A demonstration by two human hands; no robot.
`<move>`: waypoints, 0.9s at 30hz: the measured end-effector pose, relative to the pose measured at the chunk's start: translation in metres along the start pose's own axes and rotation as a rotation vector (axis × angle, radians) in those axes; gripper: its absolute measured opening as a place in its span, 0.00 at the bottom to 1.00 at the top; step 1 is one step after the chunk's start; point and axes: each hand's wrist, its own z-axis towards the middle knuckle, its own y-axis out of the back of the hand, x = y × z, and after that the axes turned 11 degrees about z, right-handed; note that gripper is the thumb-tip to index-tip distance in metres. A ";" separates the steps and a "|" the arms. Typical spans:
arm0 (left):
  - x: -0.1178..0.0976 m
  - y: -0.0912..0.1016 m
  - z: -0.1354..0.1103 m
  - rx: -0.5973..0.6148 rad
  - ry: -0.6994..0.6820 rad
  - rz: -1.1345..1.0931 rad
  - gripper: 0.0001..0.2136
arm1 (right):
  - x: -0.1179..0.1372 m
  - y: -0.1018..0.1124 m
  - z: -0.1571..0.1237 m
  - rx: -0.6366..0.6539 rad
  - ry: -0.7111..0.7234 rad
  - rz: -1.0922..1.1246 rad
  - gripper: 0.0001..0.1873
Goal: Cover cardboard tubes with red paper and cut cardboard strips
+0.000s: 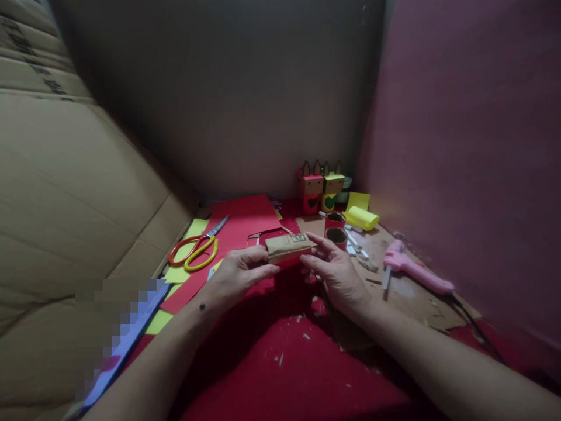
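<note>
A small brown cardboard piece [289, 246] with printed marks is held level between both hands over the red sheet [280, 362]. My left hand [239, 273] pinches its left end with fingers closed. My right hand [335, 272] grips its right end, index finger stretched along the top edge. Just behind the right hand stand two red-wrapped cardboard rolls [336, 228].
Orange-and-yellow scissors [196, 249] lie at the left on yellow paper. A pink glue gun [412, 270] with its cord rests on brown cardboard at the right. Two small box figures [321, 190] and a yellow roll [362, 217] stand at the back. Cardboard walls rise left and right.
</note>
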 end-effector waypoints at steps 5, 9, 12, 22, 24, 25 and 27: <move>0.001 -0.001 -0.001 -0.023 -0.044 0.173 0.11 | 0.000 -0.001 -0.001 -0.026 -0.037 -0.074 0.13; -0.001 0.000 -0.003 -0.002 -0.006 0.248 0.14 | 0.002 -0.002 -0.003 -0.064 -0.068 -0.153 0.11; -0.001 0.000 -0.003 -0.006 0.032 0.249 0.15 | 0.004 -0.004 -0.004 -0.090 -0.098 -0.179 0.11; -0.005 -0.003 -0.002 -0.005 0.205 0.150 0.18 | 0.008 -0.010 -0.007 -0.092 -0.178 -0.156 0.13; -0.007 -0.001 -0.002 0.066 0.208 0.068 0.14 | 0.007 -0.008 -0.006 -0.092 -0.180 -0.117 0.12; -0.008 -0.001 -0.002 0.097 0.203 0.024 0.12 | 0.006 -0.007 -0.005 -0.094 -0.177 -0.097 0.12; -0.008 -0.002 -0.002 0.110 0.192 -0.035 0.09 | 0.005 -0.005 -0.004 -0.099 -0.167 -0.066 0.13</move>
